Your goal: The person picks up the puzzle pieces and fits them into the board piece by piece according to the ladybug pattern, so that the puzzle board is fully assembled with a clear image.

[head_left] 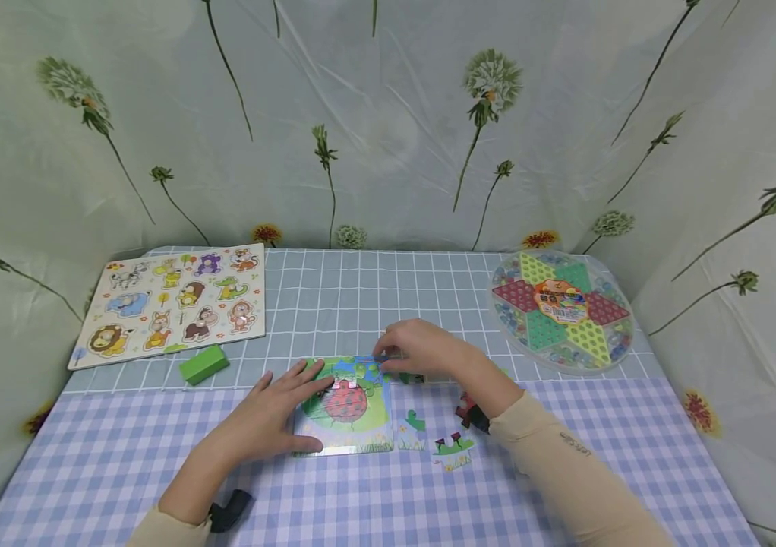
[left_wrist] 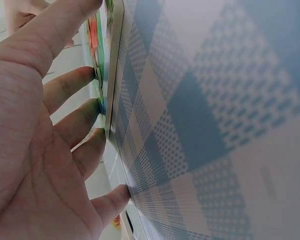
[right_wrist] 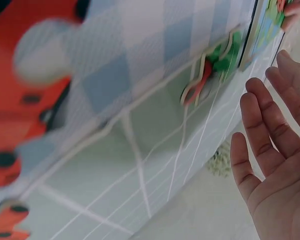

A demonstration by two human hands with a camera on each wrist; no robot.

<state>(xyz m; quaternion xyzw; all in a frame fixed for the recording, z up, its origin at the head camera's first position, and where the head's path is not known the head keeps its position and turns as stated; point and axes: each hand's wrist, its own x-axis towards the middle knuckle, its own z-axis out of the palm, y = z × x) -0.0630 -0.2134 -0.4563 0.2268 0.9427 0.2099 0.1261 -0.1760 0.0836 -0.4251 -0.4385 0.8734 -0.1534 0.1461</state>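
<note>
A ladybug jigsaw puzzle [head_left: 345, 403] lies in its shallow board on the checked cloth, its upper right part uneven with pieces. My left hand [head_left: 272, 414] is spread at the board's left side, fingertips over its upper left and thumb at the lower edge. In the left wrist view the fingers [left_wrist: 72, 87] reach the board's rim. At the upper right corner, my right hand [head_left: 422, 349] has thumb and forefinger close together over the puzzle. The right wrist view shows its other fingers [right_wrist: 265, 130] loosely extended, with no piece visible among them.
Loose puzzle pieces lie right of the board: a green and blue one [head_left: 413, 425], a grassy one [head_left: 454, 450] and a red and black one [head_left: 473, 414]. Behind are an animal puzzle board [head_left: 179, 300], a green block [head_left: 204, 365] and a round Chinese checkers set [head_left: 562, 311].
</note>
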